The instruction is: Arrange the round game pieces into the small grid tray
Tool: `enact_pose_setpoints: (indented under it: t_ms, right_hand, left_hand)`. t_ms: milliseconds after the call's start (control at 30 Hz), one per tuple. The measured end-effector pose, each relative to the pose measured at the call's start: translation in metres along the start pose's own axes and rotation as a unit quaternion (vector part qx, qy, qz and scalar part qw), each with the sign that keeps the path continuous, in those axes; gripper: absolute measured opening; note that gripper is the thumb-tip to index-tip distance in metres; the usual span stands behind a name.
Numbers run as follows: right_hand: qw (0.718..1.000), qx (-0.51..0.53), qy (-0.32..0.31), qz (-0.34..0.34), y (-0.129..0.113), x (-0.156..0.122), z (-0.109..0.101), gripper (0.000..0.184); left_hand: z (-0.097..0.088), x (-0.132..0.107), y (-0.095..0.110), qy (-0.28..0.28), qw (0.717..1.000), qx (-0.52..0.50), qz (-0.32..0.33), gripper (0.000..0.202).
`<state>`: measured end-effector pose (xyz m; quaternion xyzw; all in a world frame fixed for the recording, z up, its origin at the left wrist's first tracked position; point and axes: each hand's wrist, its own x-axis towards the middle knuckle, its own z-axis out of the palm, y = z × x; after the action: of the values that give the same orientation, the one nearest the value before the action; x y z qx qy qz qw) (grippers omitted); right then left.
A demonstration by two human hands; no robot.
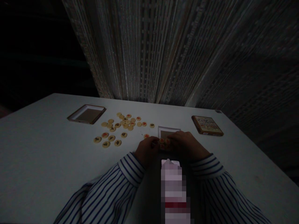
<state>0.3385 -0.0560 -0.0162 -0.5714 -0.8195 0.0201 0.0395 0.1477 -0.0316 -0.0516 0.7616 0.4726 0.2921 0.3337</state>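
An open box [169, 128] with pale inner walls lies in front of me, and a few round Chinese chess pieces [162, 141] with red characters sit in its near part. My left hand [147, 151] is curled against the box's left side; its fingertips are dark, and what they grip is hard to see. My right hand [188, 143] reaches over the right side with bent fingers beside the pieces, and its fingertips are partly hidden. One red-marked piece [146, 136] lies just beyond my left hand. More loose pieces [125, 125], some red-marked, some black-marked and some blank-side up, are spread to the left.
An open tray-like box part [88, 115] lies at the far left of the white table [58, 149]. At the right is a closed box [207, 126] with a printed lid. A pixelated object [174, 186] is between my forearms. A striped curtain [149, 56] hangs behind.
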Motion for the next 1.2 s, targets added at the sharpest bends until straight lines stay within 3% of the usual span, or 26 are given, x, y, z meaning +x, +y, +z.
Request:
enact_pose_setpoints:
  t_ms: [433,1200]
  right_hand:
    - [0.999,-0.001,-0.046,-0.013,-0.0036,0.0036,0.0009,0.020]
    - [0.999,0.005,-0.032,-0.028,-0.0020,0.0029,0.0015,0.019]
  left_hand:
    - [-0.0001,0.0002,0.0011,0.004,1.000,0.011,-0.009,0.022]
    - [0.0016,0.0003,-0.0010,0.009,1.000,0.007,-0.001,0.021]
